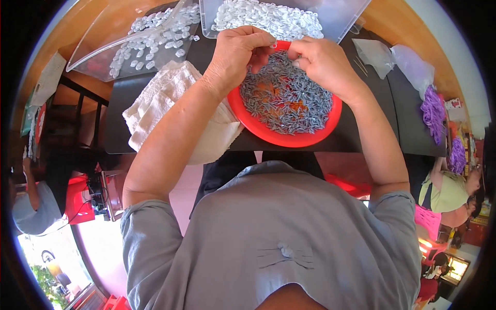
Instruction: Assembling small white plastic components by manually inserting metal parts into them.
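Observation:
My left hand (238, 54) is closed in a pinch above the far left rim of a red basin (284, 139). A small white plastic piece (274, 45) shows at its fingertips. Across from it, my right hand (323, 62) is also closed, thumb against fingers, over the basin's far right side; whatever it may hold is hidden. Many thin grey metal pieces (307, 111), like screws or nails, lie in the basin, with the red bottom showing between them. Left of the basin, under my left forearm, lies a crumpled cream cloth (163, 101).
Beyond the basin stands a clear plastic bin (207, 20) full of small white pieces (268, 19). Another clear container (85, 57) with white pieces sits at the far left. Plastic bags (374, 56) and purple string (433, 113) are on the right of the black table (380, 116). Other people sit at both sides.

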`<action>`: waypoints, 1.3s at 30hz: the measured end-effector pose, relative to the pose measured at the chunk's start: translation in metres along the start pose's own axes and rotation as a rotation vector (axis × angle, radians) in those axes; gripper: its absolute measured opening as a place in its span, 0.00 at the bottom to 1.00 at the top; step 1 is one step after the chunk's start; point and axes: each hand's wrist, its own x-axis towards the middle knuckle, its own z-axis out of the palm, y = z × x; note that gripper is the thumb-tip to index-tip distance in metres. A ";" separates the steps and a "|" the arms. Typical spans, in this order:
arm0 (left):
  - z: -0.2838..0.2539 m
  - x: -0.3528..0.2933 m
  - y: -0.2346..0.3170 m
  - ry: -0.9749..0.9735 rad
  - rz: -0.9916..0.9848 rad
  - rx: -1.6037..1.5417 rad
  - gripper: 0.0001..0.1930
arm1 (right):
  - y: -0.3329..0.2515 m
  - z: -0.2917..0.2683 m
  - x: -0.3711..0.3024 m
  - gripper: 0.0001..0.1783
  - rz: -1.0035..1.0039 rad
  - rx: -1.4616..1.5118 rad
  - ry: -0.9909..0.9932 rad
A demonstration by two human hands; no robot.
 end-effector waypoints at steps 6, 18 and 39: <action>0.001 0.005 -0.009 -0.077 -0.016 -0.012 0.05 | 0.017 0.029 -0.007 0.05 -0.085 -0.220 0.000; 0.004 0.005 -0.011 -0.099 -0.123 -0.037 0.06 | 0.018 0.016 -0.001 0.03 0.115 0.649 0.062; 0.015 -0.004 -0.008 -0.041 -0.087 -0.058 0.06 | -0.002 0.017 -0.007 0.08 0.109 0.840 0.253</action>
